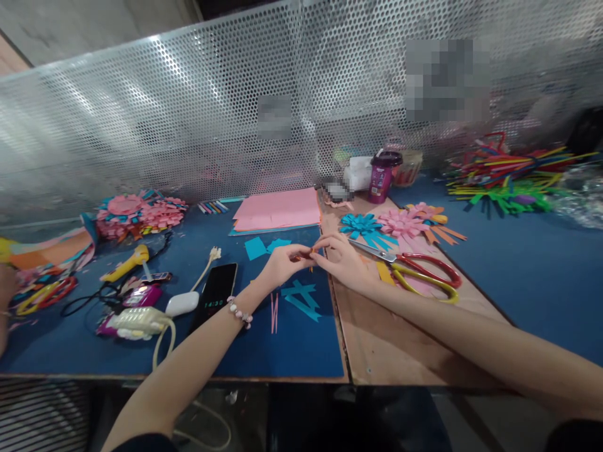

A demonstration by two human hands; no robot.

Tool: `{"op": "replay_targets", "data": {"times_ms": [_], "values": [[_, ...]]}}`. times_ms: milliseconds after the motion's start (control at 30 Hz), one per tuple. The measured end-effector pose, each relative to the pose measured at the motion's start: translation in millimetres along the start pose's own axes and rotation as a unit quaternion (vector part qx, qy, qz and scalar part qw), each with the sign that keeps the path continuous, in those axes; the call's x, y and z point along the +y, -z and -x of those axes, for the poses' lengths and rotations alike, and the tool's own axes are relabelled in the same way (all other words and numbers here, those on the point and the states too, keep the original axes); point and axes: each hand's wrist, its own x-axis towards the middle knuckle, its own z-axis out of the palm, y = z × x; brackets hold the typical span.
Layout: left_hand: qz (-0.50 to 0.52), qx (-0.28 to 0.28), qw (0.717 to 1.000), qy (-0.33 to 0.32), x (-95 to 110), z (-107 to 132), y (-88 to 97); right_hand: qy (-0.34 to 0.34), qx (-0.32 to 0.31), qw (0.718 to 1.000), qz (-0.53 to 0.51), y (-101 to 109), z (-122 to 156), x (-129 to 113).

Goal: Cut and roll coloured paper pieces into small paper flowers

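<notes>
My left hand (281, 263) and my right hand (343, 258) meet over the table's middle, fingertips pinched together on a small orange paper piece (305, 254). Under them lie blue paper cut-outs (301, 297) and thin pink paper strips (274, 312). Scissors with red and yellow handles (426, 272) lie just right of my right hand. A beaded bracelet (240, 312) sits on my left wrist.
A stack of pink paper (279, 209), blue and pink paper flowers (384, 225), a purple cup (383, 175), a phone (217, 292), a yellow glue gun (126, 263), more paper flowers (136, 212) and coloured strips (509, 176) lie about. A perforated metal screen (188, 113) stands behind.
</notes>
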Motion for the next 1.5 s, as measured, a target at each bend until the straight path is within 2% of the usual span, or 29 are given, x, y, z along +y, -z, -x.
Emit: {"op": "replay_targets", "data": {"times_ms": [367,533,700,833,933,1067,1200,1333,1500], "values": [[0.013,0.018,1.0,0.0,3.6,1.4,-1.5,-0.024,-0.008,0.999,-0.047,-0.3,-1.2,-8.1],[0.035,0.038,0.998,0.034,6.5,0.7,0.8,-0.113,-0.03,0.99,-0.077,0.2,1.1,-6.3],[0.082,0.067,0.994,0.037,7.7,-3.2,9.0,-0.15,-0.097,0.979,-0.1,1.7,-0.5,3.5],[0.128,0.06,0.989,0.046,6.5,-5.0,14.8,-0.18,-0.168,0.957,-0.153,1.8,-4.7,5.1],[0.143,0.045,0.988,0.045,5.3,-4.8,17.0,-0.2,-0.191,0.941,-0.193,-0.4,-5.6,3.9],[0.146,0.02,0.988,0.045,6.1,-3.8,18.0,-0.213,-0.188,0.933,-0.22,-3.6,-4.1,4.4],[0.152,0.015,0.987,0.049,8.7,-2.8,16.0,-0.217,-0.155,0.941,-0.21,-4.7,-2.0,6.0],[0.168,0.04,0.984,0.053,8.4,-2.1,9.2,-0.218,-0.126,0.949,-0.193,-5.5,0.6,6.7],[0.17,0.071,0.98,0.075,9.0,-1.6,0.5,-0.219,-0.121,0.949,-0.194,-7.2,2.3,8.8]]}}
